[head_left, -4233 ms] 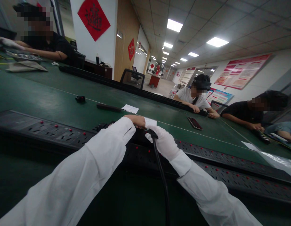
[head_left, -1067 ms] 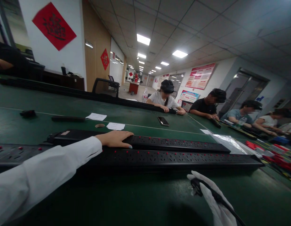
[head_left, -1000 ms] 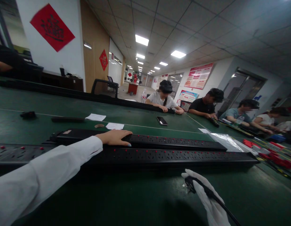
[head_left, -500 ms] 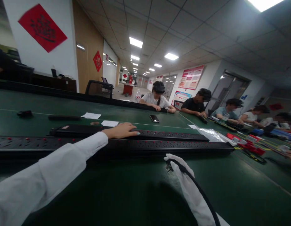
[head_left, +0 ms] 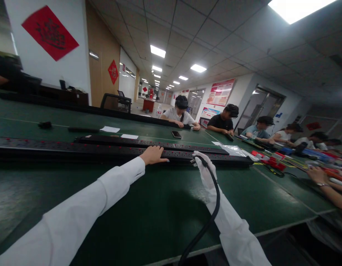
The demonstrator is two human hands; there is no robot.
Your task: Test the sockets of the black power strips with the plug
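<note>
My bare left hand (head_left: 153, 155) lies flat, fingers stretched, on the near long black power strip (head_left: 77, 149). My right hand (head_left: 205, 168), in a white glove, is closed round a black plug (head_left: 197, 159) held just above the same strip's sockets. The plug's thick black cable (head_left: 208, 218) runs down along my right forearm to the table's near edge. A second long black power strip (head_left: 149, 142) lies parallel just behind the first.
The green table (head_left: 149, 207) carries two paper slips (head_left: 110, 129), a phone (head_left: 176, 134), a clear plastic bag (head_left: 237, 149) and red parts (head_left: 273, 160) at right. Several people sit along the far and right sides; another person's hand (head_left: 316, 175) rests at right.
My right hand has lifted the plug from the table up to the near strip. My left hand has shifted from the far strip onto the near one. The view has swung right.
</note>
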